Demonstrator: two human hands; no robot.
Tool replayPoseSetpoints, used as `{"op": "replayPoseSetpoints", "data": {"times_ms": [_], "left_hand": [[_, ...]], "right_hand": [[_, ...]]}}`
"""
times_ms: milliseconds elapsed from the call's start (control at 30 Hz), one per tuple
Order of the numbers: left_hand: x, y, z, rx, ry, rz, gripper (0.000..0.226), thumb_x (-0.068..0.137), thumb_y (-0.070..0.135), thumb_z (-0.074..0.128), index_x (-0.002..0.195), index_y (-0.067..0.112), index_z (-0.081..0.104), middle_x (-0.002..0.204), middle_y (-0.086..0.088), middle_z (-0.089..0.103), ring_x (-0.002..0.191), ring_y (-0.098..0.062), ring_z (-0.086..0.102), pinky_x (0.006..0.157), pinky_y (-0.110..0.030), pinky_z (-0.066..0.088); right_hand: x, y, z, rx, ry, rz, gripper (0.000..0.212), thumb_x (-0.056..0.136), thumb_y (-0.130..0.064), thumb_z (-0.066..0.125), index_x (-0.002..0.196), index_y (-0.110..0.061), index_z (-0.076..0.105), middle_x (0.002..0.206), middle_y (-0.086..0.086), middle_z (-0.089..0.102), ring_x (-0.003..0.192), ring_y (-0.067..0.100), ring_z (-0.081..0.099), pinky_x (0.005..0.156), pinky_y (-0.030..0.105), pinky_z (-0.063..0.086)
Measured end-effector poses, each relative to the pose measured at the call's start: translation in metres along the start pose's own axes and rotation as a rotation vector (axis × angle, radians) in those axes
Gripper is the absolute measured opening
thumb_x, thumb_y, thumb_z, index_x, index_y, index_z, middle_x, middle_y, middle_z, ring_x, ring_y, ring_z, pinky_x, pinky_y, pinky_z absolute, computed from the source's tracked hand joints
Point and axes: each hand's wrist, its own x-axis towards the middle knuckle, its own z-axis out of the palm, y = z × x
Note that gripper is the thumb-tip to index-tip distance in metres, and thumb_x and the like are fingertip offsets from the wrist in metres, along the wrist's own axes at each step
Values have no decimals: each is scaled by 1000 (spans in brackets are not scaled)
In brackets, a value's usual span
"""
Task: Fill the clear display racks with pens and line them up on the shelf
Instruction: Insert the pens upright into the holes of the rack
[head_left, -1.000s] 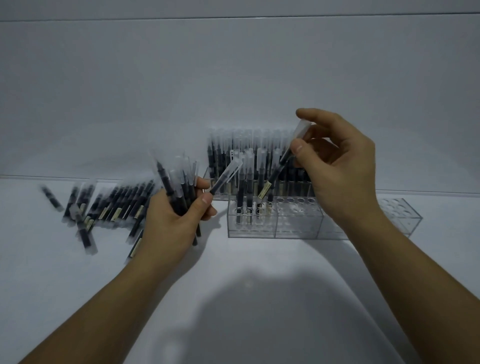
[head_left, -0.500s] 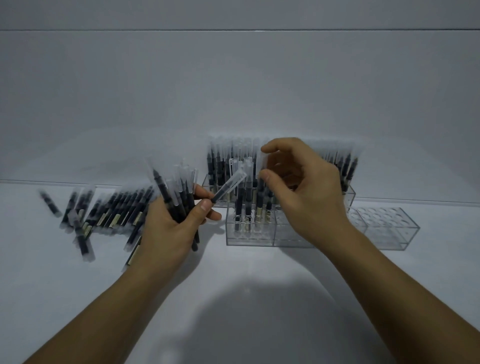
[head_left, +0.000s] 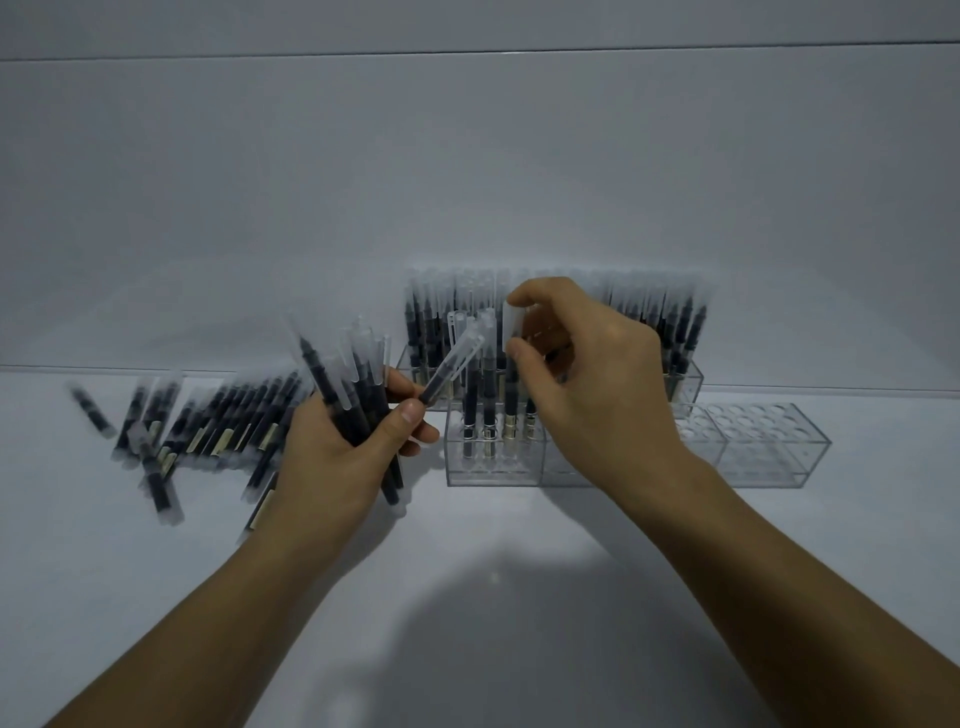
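Right hand (head_left: 587, 384) pinches one pen (head_left: 512, 395) by its clear cap, upright in the front rack (head_left: 493, 470), apparently seating it in a hole, while just left of that rack the left hand (head_left: 337, 452) clasps a spare bundle (head_left: 358, 384) ready for feeding.

This looks like a stationery shop's display area or stockroom. A plain white shelf (head_left: 493, 571) meets a bare white back panel (head_left: 467, 182) at 12 o'clock. Clear acrylic display racks (head_left: 493, 467) stand in rows at centre. One at 1 o'clock is packed full, and one at 3 o'clock shows open holes. Dozens of identical capped pens (head_left: 208, 426) lie heaped at 9 o'clock.
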Motion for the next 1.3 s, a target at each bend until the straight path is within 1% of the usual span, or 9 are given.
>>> {"op": "replayPoseSetpoints", "data": {"times_ms": [167,333,500,600,867,1000,1133,1233,1300], "left_hand": [[-1,1,0,22,-19,-12,18,83,27,64,98,17,66,85,-7,75,80,-19,74,71,-28,59],[-2,2,2,9,-23,-4,15,84,23,63,97,15,66,84,-7,75,80,-20,75,74,-27,60],[-2,4,3,9,-32,15,16,84,23,65,98,15,66,84,-9,75,80,-21,75,74,-27,60],[-3,6,3,-11,-66,28,13,86,20,64,98,14,65,85,-9,75,80,-22,75,76,-29,60],[-6,9,6,-143,-176,1,22,89,16,59,108,7,65,100,-11,76,86,-30,75,77,-34,62],[-6,7,5,-150,-195,4,23,92,14,55,113,8,65,106,-9,75,93,-30,75,82,-34,60],[-5,5,1,-38,-124,47,24,90,23,59,104,35,74,77,-3,67,74,-16,68,61,-25,56],[-5,6,1,-1,-72,27,23,88,29,60,105,36,74,66,-7,54,59,-17,59,51,-24,52],[-5,5,0,33,-66,18,25,88,31,60,109,35,73,62,4,57,59,-13,58,52,-20,50]], "right_hand": [[-6,3,-2,-31,-72,16,26,89,-7,72,113,-16,65,87,-4,65,75,10,60,71,26,52],[-5,-2,-3,-31,17,-5,25,91,-12,70,115,-16,64,93,-4,58,75,9,52,68,23,48],[-12,-16,0,345,-57,132,26,91,-13,75,113,-17,62,82,-9,65,73,14,64,62,15,47],[-16,-18,4,435,-117,190,33,89,-12,79,116,-18,62,83,-7,69,77,12,69,64,13,49],[-8,-13,-1,790,-235,289,37,87,8,73,116,-14,66,102,11,76,88,29,75,83,44,63],[-3,-10,-6,808,-142,305,34,86,-1,76,114,-16,64,91,13,74,81,39,71,72,43,64],[5,-1,-16,809,49,340,28,92,-3,70,116,-10,56,76,9,60,65,21,66,60,32,60],[8,7,-22,744,139,355,33,94,-4,70,118,-13,50,83,14,61,70,34,70,62,34,61],[8,12,-25,644,178,325,33,94,-7,71,115,-20,48,83,10,64,71,42,68,63,44,62]]}}
